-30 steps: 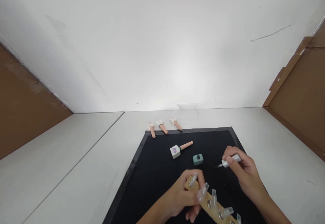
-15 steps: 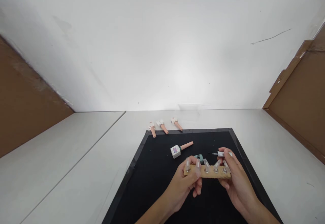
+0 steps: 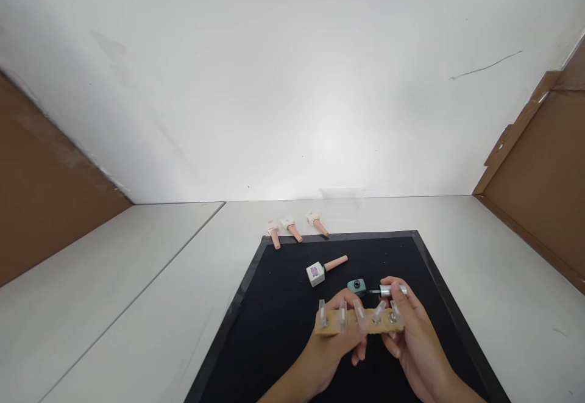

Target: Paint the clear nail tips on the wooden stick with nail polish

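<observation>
Two bare hands meet over the near half of a black mat (image 3: pixel 274 317). The left hand (image 3: pixel 336 345) is closed around a tan strip (image 3: pixel 328 325), thumb on top and fingers curled beneath its middle. The right hand (image 3: pixel 411 336) props the strip's right end with its lower fingers, while its thumb and forefinger pinch a polish brush (image 3: pixel 392 290) by the silver handle, bristles pointing left. The strip is held level above the mat, not resting on it. Five clear nail tips (image 3: pixel 322 310) stand in a row along its top.

The strip looks light and stiff, perhaps cork or soft wood, so it should bear a firm grip at its ends or underside. The tips look thin, slick and easily knocked loose, so fingers are best kept off them. The brush looks slim and light and is best held by the silver handle; its bristles may be wet.

Just beside the brush tip, an open teal bottle (image 3: pixel 356 285) stands upright on the mat. Nearer the mat's far edge, a white bottle (image 3: pixel 316 272) with a pink cap lies on its side. Three more capped bottles (image 3: pixel 292 228) lie on the white tabletop (image 3: pixel 137 281), just past the mat's far left corner. A white wall (image 3: pixel 292 86) rises behind, with brown cardboard panels (image 3: pixel 55 208) at both sides.
</observation>
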The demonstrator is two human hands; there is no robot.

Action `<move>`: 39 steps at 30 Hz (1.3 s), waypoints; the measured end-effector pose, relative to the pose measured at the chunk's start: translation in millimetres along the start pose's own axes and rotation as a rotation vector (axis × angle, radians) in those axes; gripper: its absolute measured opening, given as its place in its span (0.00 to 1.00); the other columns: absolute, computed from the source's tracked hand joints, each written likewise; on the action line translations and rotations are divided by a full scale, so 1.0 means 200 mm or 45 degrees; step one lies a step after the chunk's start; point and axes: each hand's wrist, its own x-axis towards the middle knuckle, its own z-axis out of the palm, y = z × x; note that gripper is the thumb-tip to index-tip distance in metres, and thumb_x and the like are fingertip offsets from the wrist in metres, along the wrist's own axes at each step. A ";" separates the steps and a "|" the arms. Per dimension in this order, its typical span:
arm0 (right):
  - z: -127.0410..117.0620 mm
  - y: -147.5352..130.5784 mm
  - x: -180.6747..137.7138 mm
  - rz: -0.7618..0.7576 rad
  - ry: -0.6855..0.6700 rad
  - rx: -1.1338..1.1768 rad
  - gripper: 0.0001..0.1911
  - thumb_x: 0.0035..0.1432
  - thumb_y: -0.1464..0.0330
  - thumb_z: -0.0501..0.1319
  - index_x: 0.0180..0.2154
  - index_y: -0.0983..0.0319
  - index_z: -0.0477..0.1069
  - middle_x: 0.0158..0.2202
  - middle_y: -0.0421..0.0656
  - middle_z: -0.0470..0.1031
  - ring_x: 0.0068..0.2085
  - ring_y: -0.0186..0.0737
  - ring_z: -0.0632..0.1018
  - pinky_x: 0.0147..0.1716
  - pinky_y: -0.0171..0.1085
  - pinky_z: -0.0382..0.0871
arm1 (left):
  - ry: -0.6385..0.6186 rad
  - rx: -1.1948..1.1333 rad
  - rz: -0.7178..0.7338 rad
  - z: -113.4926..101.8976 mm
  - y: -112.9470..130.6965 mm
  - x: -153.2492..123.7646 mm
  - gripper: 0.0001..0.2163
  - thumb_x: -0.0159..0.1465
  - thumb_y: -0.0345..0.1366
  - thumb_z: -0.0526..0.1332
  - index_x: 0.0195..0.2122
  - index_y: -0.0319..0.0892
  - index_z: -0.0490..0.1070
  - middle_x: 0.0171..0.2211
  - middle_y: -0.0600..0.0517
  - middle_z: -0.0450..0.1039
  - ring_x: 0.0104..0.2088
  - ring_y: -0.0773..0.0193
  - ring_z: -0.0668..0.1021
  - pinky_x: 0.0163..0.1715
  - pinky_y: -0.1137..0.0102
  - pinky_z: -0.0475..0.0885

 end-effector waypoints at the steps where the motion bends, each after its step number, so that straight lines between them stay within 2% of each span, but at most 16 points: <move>1: 0.00 0.00 0.00 -0.006 -0.007 0.004 0.28 0.38 0.47 0.69 0.35 0.60 0.70 0.17 0.33 0.62 0.16 0.26 0.59 0.10 0.25 0.54 | 0.015 -0.008 0.006 0.00 0.00 0.00 0.23 0.48 0.51 0.69 0.26 0.42 0.58 0.14 0.61 0.64 0.13 0.77 0.64 0.12 0.82 0.58; 6: 0.00 -0.01 0.00 -0.050 -0.055 -0.030 0.27 0.41 0.47 0.68 0.35 0.61 0.69 0.13 0.30 0.57 0.15 0.26 0.56 0.10 0.24 0.52 | 0.036 -0.085 0.071 -0.01 -0.01 0.00 0.21 0.52 0.50 0.67 0.27 0.43 0.56 0.14 0.62 0.64 0.12 0.78 0.63 0.11 0.84 0.57; 9: -0.02 0.00 0.04 -0.180 -0.010 -0.124 0.26 0.44 0.46 0.65 0.35 0.60 0.68 0.17 0.32 0.60 0.16 0.29 0.60 0.11 0.26 0.55 | -0.004 -0.091 0.119 -0.04 -0.03 -0.01 0.20 0.53 0.48 0.67 0.26 0.42 0.55 0.15 0.62 0.65 0.11 0.79 0.63 0.10 0.85 0.57; 11: -0.04 0.00 0.08 -0.348 -0.002 -0.296 0.23 0.51 0.46 0.60 0.36 0.59 0.65 0.18 0.32 0.59 0.17 0.30 0.61 0.13 0.28 0.58 | -0.078 -0.078 0.121 -0.06 -0.04 -0.01 0.20 0.53 0.46 0.68 0.25 0.42 0.55 0.15 0.61 0.65 0.11 0.79 0.64 0.09 0.85 0.57; 13: -0.07 0.00 0.13 -0.585 -0.061 -0.639 0.20 0.60 0.49 0.51 0.37 0.59 0.63 0.17 0.31 0.55 0.16 0.31 0.60 0.15 0.30 0.60 | -0.188 -0.068 0.085 -0.07 -0.06 -0.01 0.20 0.51 0.44 0.70 0.24 0.41 0.56 0.15 0.61 0.66 0.11 0.79 0.65 0.09 0.85 0.59; 16: -0.09 -0.01 0.17 -0.686 -0.154 -0.838 0.18 0.58 0.52 0.54 0.35 0.60 0.65 0.18 0.32 0.57 0.17 0.32 0.61 0.16 0.31 0.58 | -0.332 -0.038 -0.026 -0.07 -0.08 -0.01 0.21 0.45 0.42 0.73 0.25 0.40 0.58 0.15 0.60 0.68 0.11 0.77 0.68 0.08 0.84 0.62; 21: -0.08 -0.02 0.20 -0.792 -0.283 -1.099 0.10 0.59 0.61 0.56 0.33 0.61 0.68 0.25 0.39 0.68 0.25 0.38 0.68 0.26 0.35 0.62 | -0.383 0.023 -0.191 -0.06 -0.09 -0.03 0.22 0.41 0.43 0.74 0.25 0.38 0.62 0.15 0.58 0.68 0.11 0.77 0.68 0.08 0.84 0.63; 29: -0.04 -0.01 0.21 -0.863 -0.355 -1.425 0.08 0.62 0.66 0.52 0.36 0.61 0.67 0.26 0.41 0.68 0.28 0.42 0.71 0.29 0.37 0.64 | -0.387 0.067 -0.241 -0.01 -0.02 -0.08 0.22 0.41 0.45 0.74 0.24 0.38 0.62 0.16 0.58 0.68 0.12 0.77 0.68 0.08 0.85 0.62; 34: 0.00 0.00 0.20 -0.883 -0.401 -1.568 0.04 0.60 0.70 0.55 0.33 0.60 0.68 0.29 0.42 0.71 0.31 0.43 0.73 0.32 0.38 0.65 | -0.368 0.080 -0.244 -0.01 -0.02 -0.11 0.22 0.42 0.44 0.73 0.25 0.39 0.62 0.15 0.58 0.68 0.12 0.76 0.68 0.08 0.83 0.62; 39: 0.06 -0.01 0.19 -0.891 -0.449 -1.609 0.06 0.57 0.70 0.59 0.27 0.60 0.68 0.25 0.40 0.71 0.29 0.42 0.72 0.29 0.36 0.63 | -0.363 0.054 -0.234 -0.01 -0.01 -0.13 0.21 0.45 0.44 0.72 0.26 0.40 0.61 0.15 0.59 0.68 0.12 0.75 0.68 0.09 0.82 0.63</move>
